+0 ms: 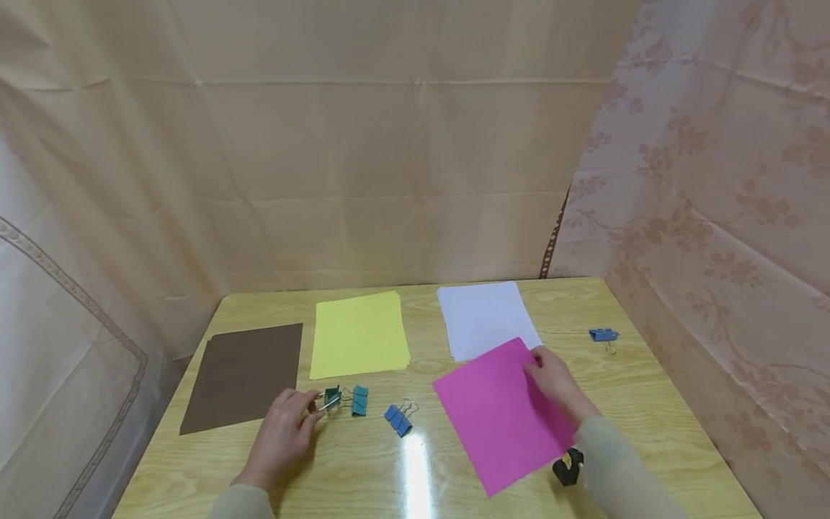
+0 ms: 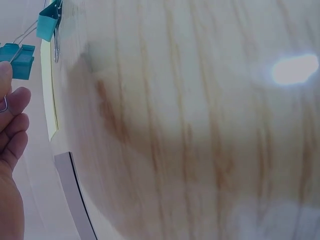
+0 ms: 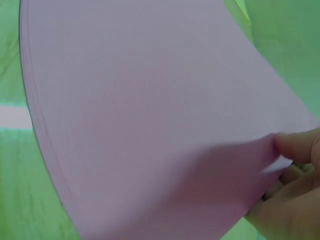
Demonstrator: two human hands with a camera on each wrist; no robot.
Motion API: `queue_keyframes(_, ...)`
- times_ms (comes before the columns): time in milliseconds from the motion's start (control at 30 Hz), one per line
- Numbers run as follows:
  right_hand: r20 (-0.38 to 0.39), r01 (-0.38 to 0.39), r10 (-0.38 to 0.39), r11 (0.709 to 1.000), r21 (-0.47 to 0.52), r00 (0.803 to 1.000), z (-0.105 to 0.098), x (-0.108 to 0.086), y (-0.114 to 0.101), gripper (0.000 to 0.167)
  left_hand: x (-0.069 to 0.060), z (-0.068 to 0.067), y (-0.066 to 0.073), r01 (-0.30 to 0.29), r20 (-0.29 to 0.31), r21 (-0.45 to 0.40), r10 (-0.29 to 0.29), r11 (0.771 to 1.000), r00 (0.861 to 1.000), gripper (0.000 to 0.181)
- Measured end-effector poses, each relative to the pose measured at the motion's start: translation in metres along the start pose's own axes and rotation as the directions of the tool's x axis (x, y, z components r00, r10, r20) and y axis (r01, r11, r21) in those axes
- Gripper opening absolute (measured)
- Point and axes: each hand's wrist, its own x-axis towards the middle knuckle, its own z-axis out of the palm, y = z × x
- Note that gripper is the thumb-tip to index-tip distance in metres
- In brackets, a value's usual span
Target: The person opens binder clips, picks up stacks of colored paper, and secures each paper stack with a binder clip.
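Left hand (image 1: 280, 435) pinches a teal clip (image 1: 332, 398), a second clip (image 1: 359, 401) at three o'clock — well apart, the right hand (image 1: 559, 380) grips pink paper (image 1: 496, 422) at its one-o'clock edge, white paper (image 1: 486, 317) at twelve

Over the head feed I'm seeing a creased beige curtain (image 1: 363, 144) hanging behind the far edge of the wood-grained worktop (image 1: 344, 476). Pink-flowered cloth (image 1: 726, 216) is flanking the right edge, a pale drape (image 1: 45, 360) is flanking the left, and white glare (image 1: 417, 479) is shining toward the near edge.
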Motion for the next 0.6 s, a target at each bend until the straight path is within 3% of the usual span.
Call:
queue_keyframes(233,0.018,0.018,-0.021,0.994,0.11,1.0,-0.01,0.0,-0.003,0.024,0.003,0.0,0.001,-0.032,-0.014,0.005,0.032,0.999,0.999,0.025)
queue_keyframes(467,0.038,-0.016,0.004,0.951,0.308,0.999,-0.017,-0.001,-0.009,0.026,0.008,0.0,0.004,-0.04,-0.03,-0.021,0.04,0.999,0.999,0.023)
queue_keyframes(600,0.013,0.003,-0.008,0.944,0.33,1.0,-0.019,0.001,-0.01,0.028,0.011,0.0,0.007,-0.057,-0.053,-0.037,0.055,0.998,0.997,0.027)
